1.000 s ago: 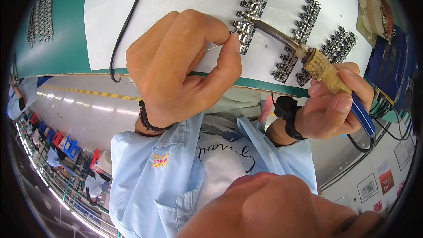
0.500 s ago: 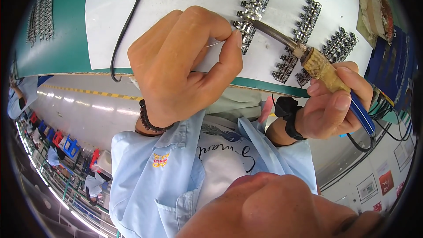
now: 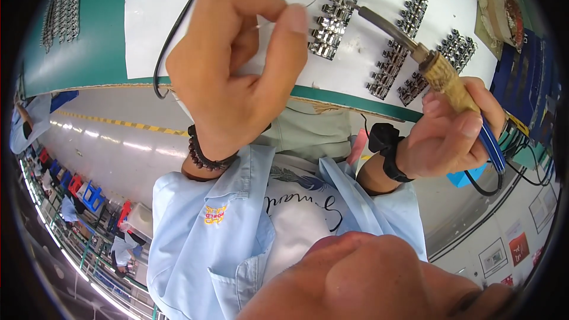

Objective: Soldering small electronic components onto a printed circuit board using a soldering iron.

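Note:
My left hand (image 3: 237, 65) pinches a thin solder wire (image 3: 314, 0), whose free end points toward a row of small shiny metal parts (image 3: 332, 24) on white paper. In my right hand (image 3: 453, 133) is a soldering iron (image 3: 444, 77) with a worn tan grip and a blue handle end. The iron's dark tip lies at the right edge of that same row, close to its upper part; whether it touches cannot be made out. Two more rows of the metal parts, a middle row (image 3: 388, 68) and a right row (image 3: 453, 53), lie beneath and beside the iron.
White paper (image 3: 160, 35) covers much of the green table (image 3: 101, 53). Further metal rows (image 3: 61, 15) lie at the far left. A black cable (image 3: 178, 29) crosses the paper. A round holder (image 3: 501, 15) and a blue box (image 3: 521, 77) stand at the right.
My left hand has drawn slightly back to the left, with the wire's end now away from the row's lower part. The iron's tip has moved up and right along the row.

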Demonstrator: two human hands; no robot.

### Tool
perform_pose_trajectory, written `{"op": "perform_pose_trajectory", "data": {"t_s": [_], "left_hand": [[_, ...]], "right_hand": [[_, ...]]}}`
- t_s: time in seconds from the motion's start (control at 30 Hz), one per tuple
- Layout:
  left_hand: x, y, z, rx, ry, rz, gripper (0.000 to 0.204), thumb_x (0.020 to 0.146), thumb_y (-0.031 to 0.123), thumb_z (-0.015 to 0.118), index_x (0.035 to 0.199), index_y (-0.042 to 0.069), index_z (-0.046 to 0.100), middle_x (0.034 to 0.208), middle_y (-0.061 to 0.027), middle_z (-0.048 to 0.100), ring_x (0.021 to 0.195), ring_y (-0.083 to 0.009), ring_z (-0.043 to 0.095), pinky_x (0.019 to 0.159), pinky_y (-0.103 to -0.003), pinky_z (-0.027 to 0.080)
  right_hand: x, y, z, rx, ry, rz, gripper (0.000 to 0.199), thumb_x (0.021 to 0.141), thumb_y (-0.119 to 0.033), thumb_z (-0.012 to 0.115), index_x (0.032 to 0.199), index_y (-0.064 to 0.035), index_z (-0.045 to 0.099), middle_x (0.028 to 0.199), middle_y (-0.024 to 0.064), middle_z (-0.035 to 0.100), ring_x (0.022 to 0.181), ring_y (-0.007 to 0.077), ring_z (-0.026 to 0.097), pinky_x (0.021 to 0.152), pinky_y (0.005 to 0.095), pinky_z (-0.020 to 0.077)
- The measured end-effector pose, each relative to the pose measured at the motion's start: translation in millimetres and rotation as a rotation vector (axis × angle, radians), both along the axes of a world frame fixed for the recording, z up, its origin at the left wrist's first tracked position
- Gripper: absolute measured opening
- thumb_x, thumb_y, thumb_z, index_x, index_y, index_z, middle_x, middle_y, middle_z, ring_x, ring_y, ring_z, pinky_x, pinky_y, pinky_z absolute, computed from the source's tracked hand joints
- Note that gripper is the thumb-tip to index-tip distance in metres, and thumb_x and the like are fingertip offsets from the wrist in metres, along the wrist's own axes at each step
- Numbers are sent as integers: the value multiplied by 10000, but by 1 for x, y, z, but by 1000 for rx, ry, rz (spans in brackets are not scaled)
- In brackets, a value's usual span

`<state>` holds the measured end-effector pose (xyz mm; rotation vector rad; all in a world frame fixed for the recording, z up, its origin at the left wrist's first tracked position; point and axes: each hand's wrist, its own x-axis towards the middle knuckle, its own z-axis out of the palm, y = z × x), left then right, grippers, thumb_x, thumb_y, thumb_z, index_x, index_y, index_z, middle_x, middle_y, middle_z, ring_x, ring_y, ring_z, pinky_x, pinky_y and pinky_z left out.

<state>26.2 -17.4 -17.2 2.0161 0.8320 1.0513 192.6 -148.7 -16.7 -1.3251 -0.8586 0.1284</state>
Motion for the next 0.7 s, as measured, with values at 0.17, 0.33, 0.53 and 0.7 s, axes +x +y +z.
{"op": "perform_pose_trajectory", "data": {"t_s": [0.17,0.33,0.53,0.7], "left_hand": [[-6,-5,3,-161,-67,-43,84,911,35,612,938,-9,546,681,27,510,566,-22,342,508,-178,245],[-9,-31,14,-176,-27,57,76,835,4,660,863,9,589,689,-15,557,546,-54,374,481,-216,273],[-14,-29,14,-14,61,-109,115,758,-23,688,846,19,627,766,-49,640,612,-164,524,529,-272,395],[-4,-23,11,230,73,-405,78,804,-33,655,847,2,600,863,-114,699,679,-203,553,614,-285,448]], "right_hand": [[5,-5,-3,50,17,-30,350,890,-217,603,1022,103,560,681,168,591,458,135,521,440,207,397],[10,-13,0,29,31,-22,371,880,-223,630,1037,107,566,720,178,618,486,149,559,459,203,420],[13,-14,2,25,45,-25,346,877,-177,649,1070,101,573,821,204,657,549,171,611,499,213,464],[10,-10,5,3,17,-95,324,886,-146,648,1094,91,574,859,206,663,599,177,634,524,218,482]]}}
